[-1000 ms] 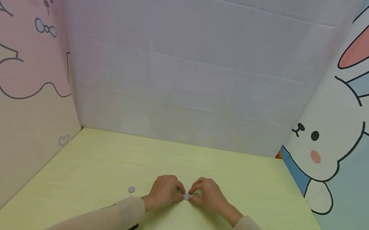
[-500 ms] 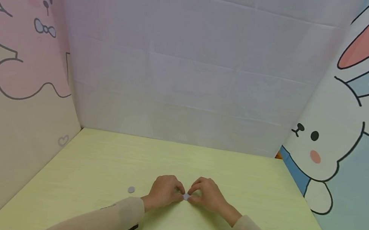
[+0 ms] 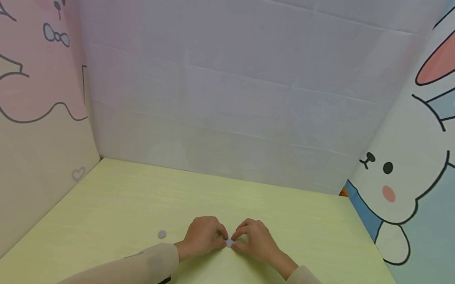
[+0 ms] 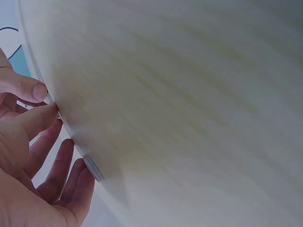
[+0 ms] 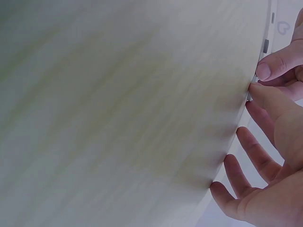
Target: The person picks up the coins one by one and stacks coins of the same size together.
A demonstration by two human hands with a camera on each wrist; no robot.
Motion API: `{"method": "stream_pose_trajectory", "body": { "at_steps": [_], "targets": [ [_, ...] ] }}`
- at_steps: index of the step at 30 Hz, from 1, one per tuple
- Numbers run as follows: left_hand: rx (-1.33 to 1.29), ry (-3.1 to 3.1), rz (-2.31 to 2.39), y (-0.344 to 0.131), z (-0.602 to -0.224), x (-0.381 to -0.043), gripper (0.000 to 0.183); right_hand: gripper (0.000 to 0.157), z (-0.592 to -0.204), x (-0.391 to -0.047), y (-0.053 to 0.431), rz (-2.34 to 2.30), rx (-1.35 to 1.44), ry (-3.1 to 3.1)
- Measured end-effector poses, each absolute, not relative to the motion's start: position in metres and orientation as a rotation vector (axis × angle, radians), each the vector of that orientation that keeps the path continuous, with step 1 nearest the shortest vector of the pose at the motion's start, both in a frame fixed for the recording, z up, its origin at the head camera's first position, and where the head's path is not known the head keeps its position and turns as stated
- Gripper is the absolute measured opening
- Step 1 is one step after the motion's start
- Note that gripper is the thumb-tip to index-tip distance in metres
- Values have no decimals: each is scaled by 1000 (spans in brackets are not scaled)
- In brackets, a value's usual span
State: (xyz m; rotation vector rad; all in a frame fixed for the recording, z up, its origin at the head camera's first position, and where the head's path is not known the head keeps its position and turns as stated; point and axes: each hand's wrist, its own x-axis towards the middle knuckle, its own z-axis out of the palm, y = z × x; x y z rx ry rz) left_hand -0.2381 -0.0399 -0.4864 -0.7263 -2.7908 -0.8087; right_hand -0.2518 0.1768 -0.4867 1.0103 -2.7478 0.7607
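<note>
A small round grey disc (image 3: 229, 243) lies at the tabletop's near middle, pinched from both sides. My left hand (image 3: 203, 234) grips its left edge between thumb and fingers, and my right hand (image 3: 257, 241) grips the right edge. The fingertips cover much of it. Seen edge-on in the left wrist view, a grey flat piece (image 4: 93, 169) touches or lies close to the left hand's outer fingers; the head view hides it behind that hand. In the right wrist view, the right hand's other fingers (image 5: 255, 151) spread down to the table surface.
Another grey disc (image 3: 162, 234) lies flat on the pale yellow-green table (image 3: 142, 188), left of the left hand. A white sheet (image 3: 233, 91) hangs along the back. Cartoon-printed panels (image 3: 415, 196) stand at both sides.
</note>
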Motion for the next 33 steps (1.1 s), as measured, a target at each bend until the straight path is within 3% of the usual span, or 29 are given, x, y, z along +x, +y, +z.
{"method": "stream_pose_trajectory", "body": {
  "at_steps": [27,33],
  "targets": [
    [-725,-2786,-811,-42,-489,-242,9,6,-488,-253,175,722,979,-2762],
    [-776,-2814,-839,-46,-484,-245,10,13,-486,-254,178,716,992,-2777]
  ]
}}
